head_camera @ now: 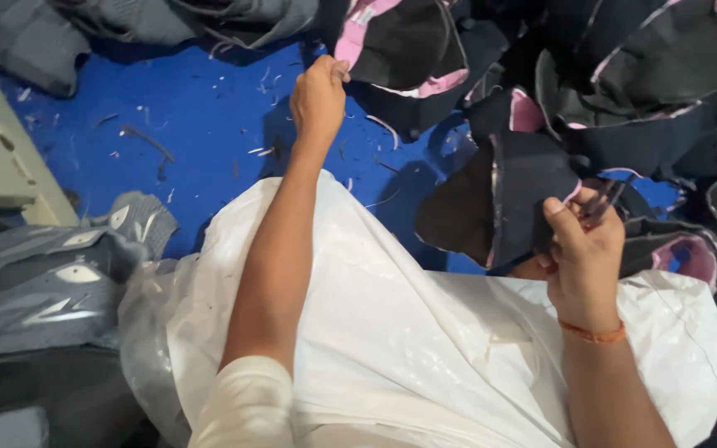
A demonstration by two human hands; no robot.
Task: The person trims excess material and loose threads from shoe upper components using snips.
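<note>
My left hand is stretched forward over the blue floor and grips the pink-lined edge of a black shoe upper at the top of the pile. My right hand holds another black shoe upper with a pink edge, thumb pressed on it, and a small dark tool sticks up between its fingers. An orange thread band circles my right wrist. A white plastic sack lies across my lap under both arms.
A heap of black and pink shoe uppers fills the upper right. Grey shoe uppers are stacked at the left, more grey ones at the top left. A pale bench edge stands left. Thread scraps litter the blue floor.
</note>
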